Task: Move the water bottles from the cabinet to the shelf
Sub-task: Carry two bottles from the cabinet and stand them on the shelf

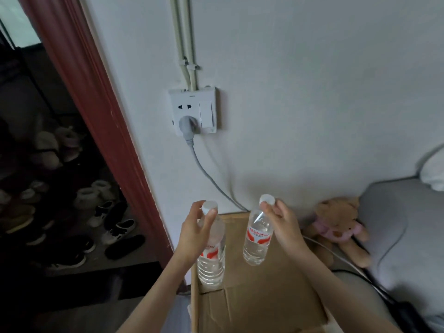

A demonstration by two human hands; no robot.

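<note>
I hold two clear water bottles with white caps and red-and-white labels, one in each hand, above an open cardboard box (pixel 264 306). My left hand (pixel 195 233) grips the left bottle (pixel 211 265) at its neck, just under the cap. My right hand (pixel 282 225) pinches the right bottle (pixel 258 239) at the cap, and that bottle hangs tilted, clear of the box. The left bottle's base is low against the box's left wall; whether it rests there I cannot tell. No shelf or cabinet is in view.
A white wall with a socket panel (pixel 193 111) and a grey plugged cable (pixel 206 169) is straight ahead. A red-brown door frame (pixel 101 121) stands left, with shoes (pixel 72 212) in the dark beyond. A teddy bear (pixel 338 227) and a grey cushion (pixel 403 231) lie right.
</note>
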